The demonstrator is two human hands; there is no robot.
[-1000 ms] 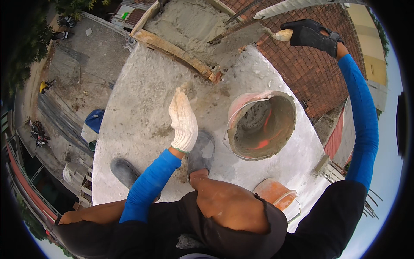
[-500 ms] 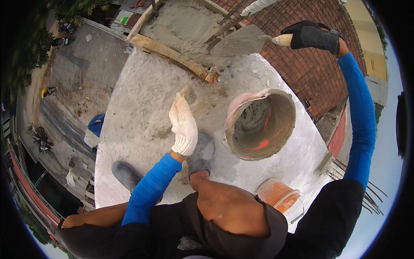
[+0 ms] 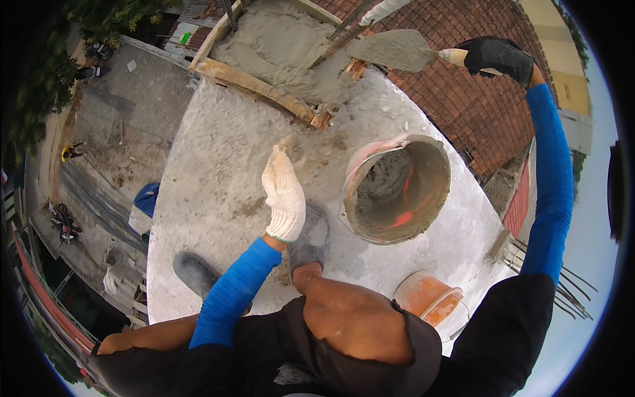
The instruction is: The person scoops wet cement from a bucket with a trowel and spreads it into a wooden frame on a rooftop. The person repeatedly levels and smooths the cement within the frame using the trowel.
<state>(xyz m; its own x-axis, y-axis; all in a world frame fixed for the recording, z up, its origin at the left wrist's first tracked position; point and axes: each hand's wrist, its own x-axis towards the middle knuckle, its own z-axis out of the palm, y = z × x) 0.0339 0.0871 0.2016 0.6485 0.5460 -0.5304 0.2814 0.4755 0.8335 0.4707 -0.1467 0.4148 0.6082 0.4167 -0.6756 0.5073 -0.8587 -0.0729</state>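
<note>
My right hand (image 3: 499,57), in a black glove, grips the wooden handle of a trowel (image 3: 395,50) at the far right. The trowel's broad blade is coated in grey mortar and points left, at the right end of a wooden form (image 3: 264,85). Wet concrete (image 3: 281,43) fills the form. My left hand (image 3: 283,188) wears a white knit glove with soiled fingertips and holds nothing visible; its fingers stretch forward over the slab, just beyond my shoe. To its right stands a large mortar-caked bucket (image 3: 433,192), tilted in view, with grey mortar inside.
A smaller orange bucket (image 3: 420,294) with a wire handle sits near my right knee. Rods and a wrapped post rise from the form. The pale slab (image 3: 198,165) drops off at both sides, to a yard on the left and tiled roofs (image 3: 456,99) on the right.
My right hand has moved the trowel to the right and slightly away from me, drawing its blade off the form's corner. My left hand has barely moved.
</note>
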